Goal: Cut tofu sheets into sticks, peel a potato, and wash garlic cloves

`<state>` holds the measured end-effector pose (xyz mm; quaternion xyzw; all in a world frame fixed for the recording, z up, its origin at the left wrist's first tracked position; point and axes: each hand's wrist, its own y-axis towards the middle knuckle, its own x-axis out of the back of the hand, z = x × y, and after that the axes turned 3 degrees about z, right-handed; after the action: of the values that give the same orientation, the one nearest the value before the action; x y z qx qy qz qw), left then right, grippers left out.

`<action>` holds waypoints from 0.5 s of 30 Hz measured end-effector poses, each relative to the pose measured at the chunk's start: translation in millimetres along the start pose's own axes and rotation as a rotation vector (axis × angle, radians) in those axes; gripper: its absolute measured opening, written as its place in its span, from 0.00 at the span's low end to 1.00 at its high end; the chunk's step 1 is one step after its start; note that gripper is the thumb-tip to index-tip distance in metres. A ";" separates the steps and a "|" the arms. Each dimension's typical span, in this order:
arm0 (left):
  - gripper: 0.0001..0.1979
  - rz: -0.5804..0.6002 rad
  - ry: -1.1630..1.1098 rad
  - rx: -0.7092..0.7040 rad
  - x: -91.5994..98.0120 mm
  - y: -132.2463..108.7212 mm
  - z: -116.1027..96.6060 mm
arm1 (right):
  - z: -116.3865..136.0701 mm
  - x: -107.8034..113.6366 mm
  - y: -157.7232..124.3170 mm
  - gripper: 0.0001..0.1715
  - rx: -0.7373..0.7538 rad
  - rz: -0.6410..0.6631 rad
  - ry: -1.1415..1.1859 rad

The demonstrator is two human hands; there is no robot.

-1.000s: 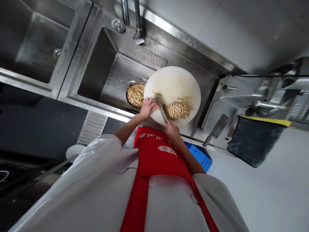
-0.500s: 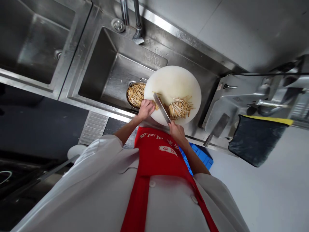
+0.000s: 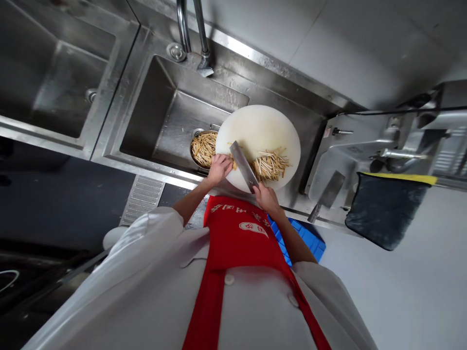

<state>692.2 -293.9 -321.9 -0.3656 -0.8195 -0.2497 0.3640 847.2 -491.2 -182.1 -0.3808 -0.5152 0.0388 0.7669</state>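
On the round white cutting board (image 3: 262, 124), my right hand (image 3: 268, 198) is closed round the handle of a cleaver (image 3: 242, 163). The blade slants up and left, its broad flat side in view. Just left of it, my left hand (image 3: 219, 168) has curled fingers pressing on a small tan piece (image 3: 233, 163), perhaps dried tofu, mostly hidden by the fingertips. To the right of the blade lies a heap of pale, brown-edged cut strips (image 3: 270, 165). More such strips (image 3: 203, 148) fill a metal container beside the board's left edge.
The board rests over part of a steel sink (image 3: 175, 121) with a faucet (image 3: 204, 63) behind it. A second cleaver (image 3: 332, 188) lies at the right, near a dark cloth (image 3: 386, 209) with a yellow edge. A blue crate (image 3: 304, 240) stands below.
The cleaver blade has tilted, so more of its flat side shows. Both hands stay at nearly the same spots on the board, and the whole view has shifted slightly.
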 end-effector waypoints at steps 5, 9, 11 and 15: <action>0.14 0.066 -0.013 -0.057 -9.0 1.0 -27.1 | -31.4 9.6 -21.0 0.24 -0.124 -0.212 0.141; 0.17 0.187 0.014 -0.146 -22.0 4.2 -54.0 | -47.0 5.8 -27.4 0.24 -0.168 -0.280 0.204; 0.17 0.222 0.036 -0.165 -23.3 5.8 -57.5 | -51.0 0.6 -28.8 0.23 -0.184 -0.289 0.227; 0.12 0.268 0.017 -0.194 -15.1 7.1 -46.2 | -54.3 -8.7 -31.7 0.23 -0.213 -0.295 0.266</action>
<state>723.9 -327.0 -304.5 -0.5030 -0.7321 -0.2801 0.3640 877.1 -547.1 -178.7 -0.3820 -0.4606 -0.1792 0.7809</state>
